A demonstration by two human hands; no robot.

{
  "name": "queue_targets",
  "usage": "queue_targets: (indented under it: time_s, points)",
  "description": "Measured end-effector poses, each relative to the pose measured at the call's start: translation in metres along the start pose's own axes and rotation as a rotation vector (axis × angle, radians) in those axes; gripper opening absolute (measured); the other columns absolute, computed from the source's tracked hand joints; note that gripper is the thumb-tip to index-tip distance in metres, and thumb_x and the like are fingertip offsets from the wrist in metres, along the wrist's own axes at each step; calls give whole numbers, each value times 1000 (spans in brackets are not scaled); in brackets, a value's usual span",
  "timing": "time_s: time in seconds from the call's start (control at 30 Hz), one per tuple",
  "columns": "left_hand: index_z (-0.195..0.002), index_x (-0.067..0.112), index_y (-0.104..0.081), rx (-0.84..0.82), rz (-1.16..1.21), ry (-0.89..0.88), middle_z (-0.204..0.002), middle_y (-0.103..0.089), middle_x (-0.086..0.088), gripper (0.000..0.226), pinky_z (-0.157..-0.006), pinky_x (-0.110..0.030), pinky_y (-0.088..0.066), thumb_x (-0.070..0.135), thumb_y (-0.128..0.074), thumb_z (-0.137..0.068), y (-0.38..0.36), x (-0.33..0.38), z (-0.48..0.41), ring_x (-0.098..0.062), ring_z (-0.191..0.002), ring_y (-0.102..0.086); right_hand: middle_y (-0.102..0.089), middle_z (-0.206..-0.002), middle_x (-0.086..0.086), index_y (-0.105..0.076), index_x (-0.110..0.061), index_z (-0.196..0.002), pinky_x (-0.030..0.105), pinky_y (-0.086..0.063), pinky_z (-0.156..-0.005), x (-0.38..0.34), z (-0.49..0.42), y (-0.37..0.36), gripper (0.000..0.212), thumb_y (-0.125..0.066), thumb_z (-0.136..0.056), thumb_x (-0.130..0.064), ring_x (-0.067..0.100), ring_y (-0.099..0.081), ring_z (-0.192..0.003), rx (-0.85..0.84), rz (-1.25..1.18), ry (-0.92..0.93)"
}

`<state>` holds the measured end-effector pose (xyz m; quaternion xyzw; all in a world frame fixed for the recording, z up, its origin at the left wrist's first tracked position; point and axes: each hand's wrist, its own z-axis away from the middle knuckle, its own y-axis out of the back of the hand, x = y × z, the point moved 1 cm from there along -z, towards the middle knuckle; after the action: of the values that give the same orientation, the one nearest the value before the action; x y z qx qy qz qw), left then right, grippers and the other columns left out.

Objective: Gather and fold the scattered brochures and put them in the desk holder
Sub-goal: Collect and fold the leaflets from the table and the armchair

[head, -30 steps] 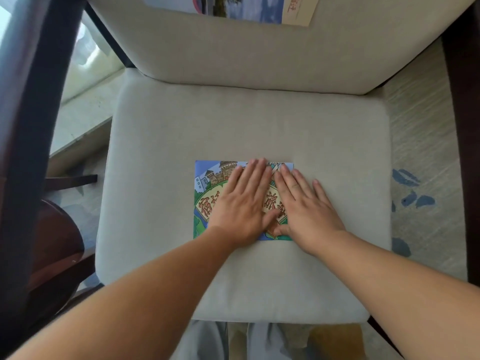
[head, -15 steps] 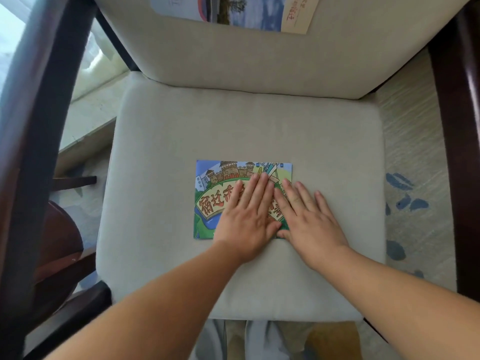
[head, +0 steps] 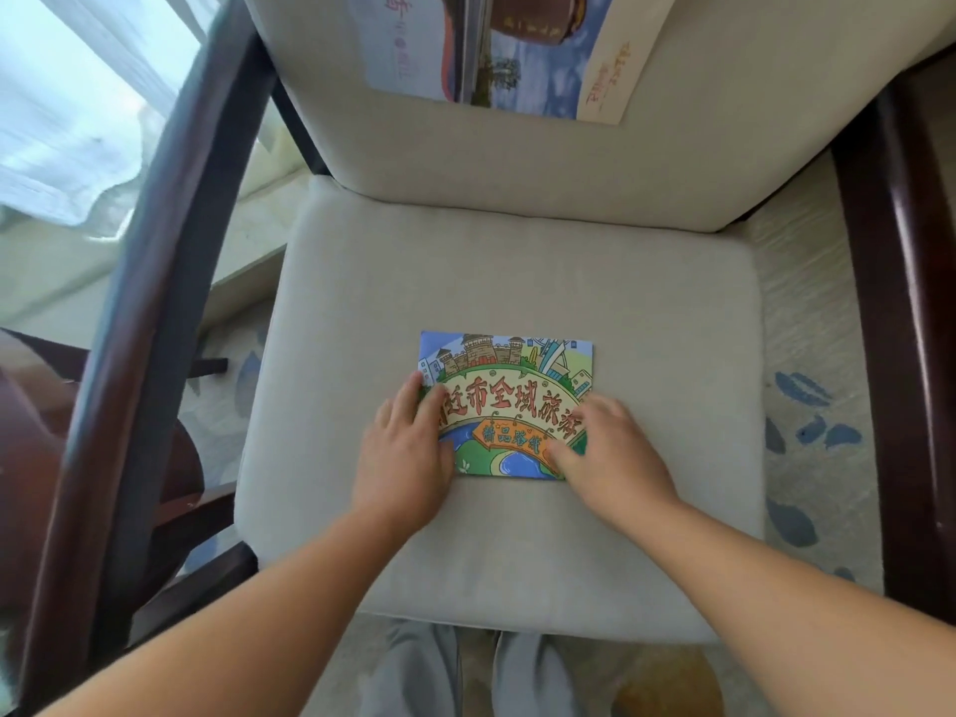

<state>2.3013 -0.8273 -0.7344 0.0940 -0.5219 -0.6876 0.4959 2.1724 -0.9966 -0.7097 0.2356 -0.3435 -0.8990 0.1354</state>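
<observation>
Head view: I am watching both hands sliding outward from the middle of the folded brochure [head: 509,401], which is lying flat on the chair's seat cushion [head: 517,282]. The left hand [head: 403,458] is now resting open on its left edge, thumb on the paper. The right hand [head: 613,452] is sitting at the lower right corner with fingers bent; I cannot tell whether it is pinching or only pressing. I am reading this as the crease being finished and the lift coming next. The desk holder is not showing. The uncovered banner is reading "迁市全域旅游", its first character hiding under the left hand; the orange sign below is too blurred. Another brochure [head: 517,49] is leaning on the chair back, its writing illegible.
</observation>
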Motion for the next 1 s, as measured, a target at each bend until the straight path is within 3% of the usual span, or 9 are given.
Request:
queue_targets:
  time_s: [0.07,0.17,0.27,0.43,0.6,0.77,1.0]
  points:
    - [-145,21,-36,45,327,229,-139,-44,-6,57,-105,-39,-39,17,-54,-91,10,13,-9,-23,-122,-47,-44,-136,9,-46,-15,-134,35,-44,-96,-12,-10,4,58,-69,-86,-37,26,-50,-122,89,-219,-191]
    - [-109,21,-51,-77,841,595,-110,-68,-2,19,-77,-41,-59,13,-56,-93,20,23,-18,-19,-84,-70,-47,-129,10,-47,-14,-129,41,-51,-92,-19,-21,3,55,-72,-84,-34,30,-56,-112,92,-312,-325]
    - [-103,20,-62,-150,1112,637,-87,-76,-1,12,-55,-32,-59,11,-57,-96,26,26,-15,-20,-70,-75,-52,-127,8,-50,-16,-128,44,-55,-88,-17,-18,6,52,-72,-84,-33,28,-62,-103,60,-406,-336]
    - [-103,25,-64,-151,1266,541,-89,-77,0,19,-59,-35,-60,10,-53,-99,63,28,12,-25,-78,-75,-68,-110,-3,-51,-19,-122,32,-55,-69,-26,5,29,37,-67,-90,-32,16,-68,-85,44,-687,-289]
    - [-106,23,-64,12,1346,429,-94,-77,-3,20,-67,-42,-61,8,-54,-97,141,33,57,-26,-81,-75,-76,-92,-5,-64,-23,-100,34,-59,-67,-88,51,79,7,-61,-95,-26,15,-74,-78,30,-853,-146]
    - [-100,25,-69,219,1322,390,-97,-77,-4,23,-83,-50,-58,7,-57,-93,209,19,107,-28,-88,-74,-76,-92,-4,-64,-22,-99,30,-56,-59,-151,93,104,6,-60,-95,-24,16,-74,-78,-21,-833,10]
    - [-106,19,-67,474,1424,425,-97,-77,-8,24,-78,-46,-59,2,-53,-95,288,-55,207,-29,-86,-74,-75,-94,2,-63,-18,-103,40,-61,-68,-279,174,84,9,-60,-95,-22,23,-74,-79,-175,-735,214]
